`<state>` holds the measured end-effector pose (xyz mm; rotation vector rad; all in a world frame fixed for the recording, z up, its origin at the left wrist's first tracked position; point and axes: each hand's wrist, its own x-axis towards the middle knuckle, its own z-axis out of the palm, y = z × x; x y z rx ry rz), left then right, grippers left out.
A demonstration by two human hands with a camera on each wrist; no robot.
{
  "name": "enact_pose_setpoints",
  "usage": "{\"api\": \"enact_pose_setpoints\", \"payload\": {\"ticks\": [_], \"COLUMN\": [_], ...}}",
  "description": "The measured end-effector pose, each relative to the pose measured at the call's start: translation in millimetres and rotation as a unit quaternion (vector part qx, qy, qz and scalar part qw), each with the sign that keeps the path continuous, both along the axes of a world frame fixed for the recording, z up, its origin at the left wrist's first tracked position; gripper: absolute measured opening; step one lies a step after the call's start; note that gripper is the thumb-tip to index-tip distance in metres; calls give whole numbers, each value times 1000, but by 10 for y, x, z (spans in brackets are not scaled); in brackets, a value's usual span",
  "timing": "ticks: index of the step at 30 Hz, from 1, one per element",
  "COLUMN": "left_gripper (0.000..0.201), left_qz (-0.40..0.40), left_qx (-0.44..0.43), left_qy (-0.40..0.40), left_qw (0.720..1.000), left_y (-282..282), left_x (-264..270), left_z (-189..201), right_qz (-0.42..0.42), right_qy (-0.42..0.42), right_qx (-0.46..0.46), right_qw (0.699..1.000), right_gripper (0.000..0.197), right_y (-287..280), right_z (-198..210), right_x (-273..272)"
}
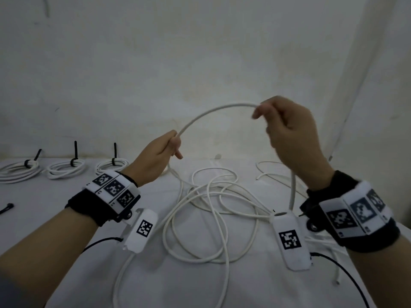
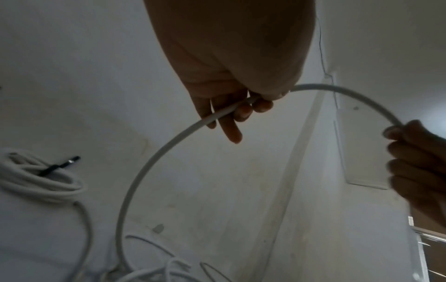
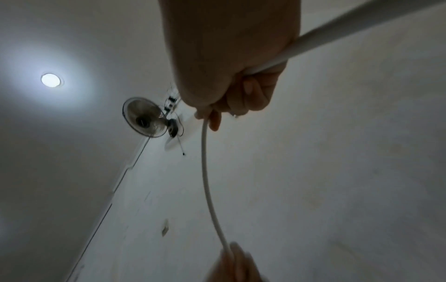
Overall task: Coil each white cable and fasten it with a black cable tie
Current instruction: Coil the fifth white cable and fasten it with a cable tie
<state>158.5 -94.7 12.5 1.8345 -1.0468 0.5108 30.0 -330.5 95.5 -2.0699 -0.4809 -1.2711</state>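
Observation:
A white cable (image 1: 206,114) arches in the air between both hands. My left hand (image 1: 165,148) grips one part of it above the table, fingers curled round it (image 2: 231,112). Higher and to the right, my right hand (image 1: 289,132) holds the cable in a fist (image 3: 241,89); from there it drops past the wrist to the table. The rest of the white cable lies in a loose tangle (image 1: 211,210) on the white tablecloth (image 1: 155,285) below the hands. Three coiled cables (image 1: 66,170), each bound with a black cable tie (image 1: 73,162), lie at the back left.
A loose black cable tie (image 1: 6,207) lies at the left edge of the table. Another loose white cable (image 1: 273,172) lies at the back right. A grey wall (image 1: 200,63) stands right behind the table. A wall fan (image 3: 144,118) hangs overhead.

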Motion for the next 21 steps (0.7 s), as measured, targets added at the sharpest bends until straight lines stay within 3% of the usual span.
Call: {"api": "enact_pose_setpoints", "payload": {"ticks": [3, 6, 8, 10, 12, 13, 17, 21], "left_gripper": [56, 33, 30, 32, 32, 31, 27, 30], "left_qz": [7, 40, 84, 125, 158, 177, 222, 223], "left_qx": [-17, -70, -88, -94, -73, -53, 7, 37], "left_qy": [68, 131, 136, 110, 70, 46, -18, -26], "left_qw": [998, 988, 983, 982, 982, 982, 975, 974], "left_y": [167, 334, 410, 471, 524, 537, 572, 613], "left_x": [132, 184, 193, 199, 204, 199, 142, 81], "left_z": [-201, -304, -293, -235, -149, -103, 82, 194], "right_qz": [9, -12, -37, -81, -80, -71, -42, 18], "right_qy": [-43, -1, 103, 272, 387, 403, 351, 287], "right_qx": [74, 22, -47, -128, -139, -124, -99, -65], "right_qw": [996, 1000, 993, 950, 908, 904, 930, 956], "right_gripper": [25, 26, 28, 28, 25, 26, 34, 18], "right_y": [-236, -387, -408, -371, -309, -269, -3, 244], "right_z": [102, 42, -89, -224, -340, -383, -350, -208], "right_x": [-45, -45, 29, 98, 160, 191, 301, 444]}}
